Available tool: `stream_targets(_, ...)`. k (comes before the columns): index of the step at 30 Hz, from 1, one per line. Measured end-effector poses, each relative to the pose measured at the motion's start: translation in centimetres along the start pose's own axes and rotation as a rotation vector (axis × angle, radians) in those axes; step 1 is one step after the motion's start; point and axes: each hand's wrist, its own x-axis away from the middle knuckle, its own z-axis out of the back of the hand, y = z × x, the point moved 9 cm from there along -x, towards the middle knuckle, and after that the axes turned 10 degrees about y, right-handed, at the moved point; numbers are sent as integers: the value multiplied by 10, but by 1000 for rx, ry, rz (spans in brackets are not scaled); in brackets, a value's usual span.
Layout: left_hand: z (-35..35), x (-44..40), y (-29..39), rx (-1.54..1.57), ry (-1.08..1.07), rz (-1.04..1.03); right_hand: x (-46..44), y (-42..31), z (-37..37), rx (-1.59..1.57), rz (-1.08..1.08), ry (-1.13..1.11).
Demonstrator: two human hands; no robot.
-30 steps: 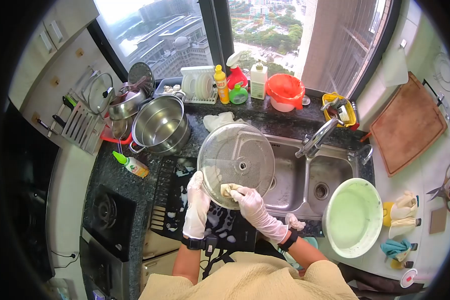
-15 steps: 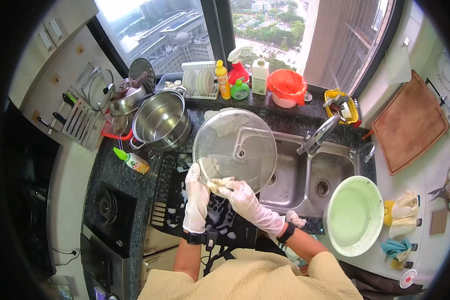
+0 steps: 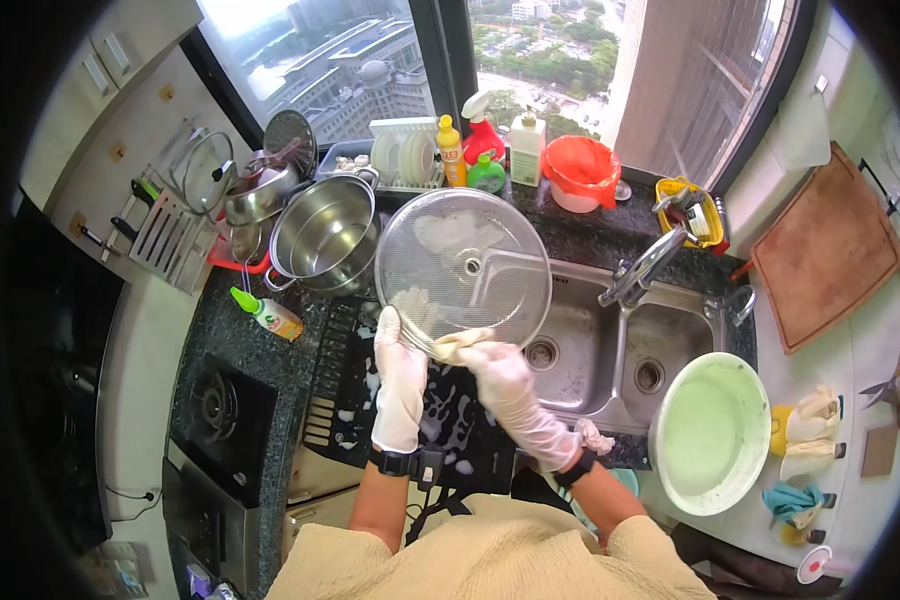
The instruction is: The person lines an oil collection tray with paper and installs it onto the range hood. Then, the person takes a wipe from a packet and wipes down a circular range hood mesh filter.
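A round metal mesh filter (image 3: 440, 290) with a small ring at its centre is held up over the counter and the left edge of the sink. My left hand (image 3: 400, 390), in a white glove, grips its lower left rim. Also gloved, my right hand (image 3: 505, 385) is closed on a pale yellow cloth (image 3: 462, 346), which is pressed against the lower rim. Pale patches, perhaps foam, show through or on the mesh; which one I cannot tell. Below lies a dark panel (image 3: 470, 430) with white suds on it.
The double sink (image 3: 590, 340) with its faucet (image 3: 640, 270) lies to the right. Beside it stands a pale green basin (image 3: 710, 435). A large steel pot (image 3: 325, 235) is at the left, near a spray bottle (image 3: 267, 313). Bottles and a red-lined bin (image 3: 580, 172) line the windowsill.
The mesh filter has risen slightly and shifted a little left. My right hand, with the cloth, has moved right and up along the lower rim. My left hand keeps its grip.
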Motion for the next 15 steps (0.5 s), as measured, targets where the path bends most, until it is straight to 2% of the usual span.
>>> stream_targets(1, -5, 4, -6, -37, 7, 40, -9, -17, -10, -39, -33, -57)
stream_targets(2, 15, 1, -22, -223, 42, 194, -12, -29, -20, 23, -13, -69)
stream_targets(3, 39, -10, -41, -96, 109, 391, -12, -37, -26, 83, 7, -80)
stream_targets(5, 35, -9, -32, -118, -85, 320, -8, -42, -23, 99, 54, -135)
stream_targets(8, 31, -11, -5, 111, 37, 150, 5, -45, 11, 193, 196, -208)
stream_targets(10, 30, -11, 12, 103, 21, 174, 15, 0, 35, 239, 197, -104)
stream_targets(12, 36, -14, 21, 71, 66, 138, -2, 34, 60, 428, 189, -50)
stream_targets(13, 34, -13, 21, 95, 79, 140, -13, 34, 70, 389, 191, -2)
stream_targets(15, 26, -7, 16, 143, 101, 155, -5, 42, 59, 438, 186, -60)
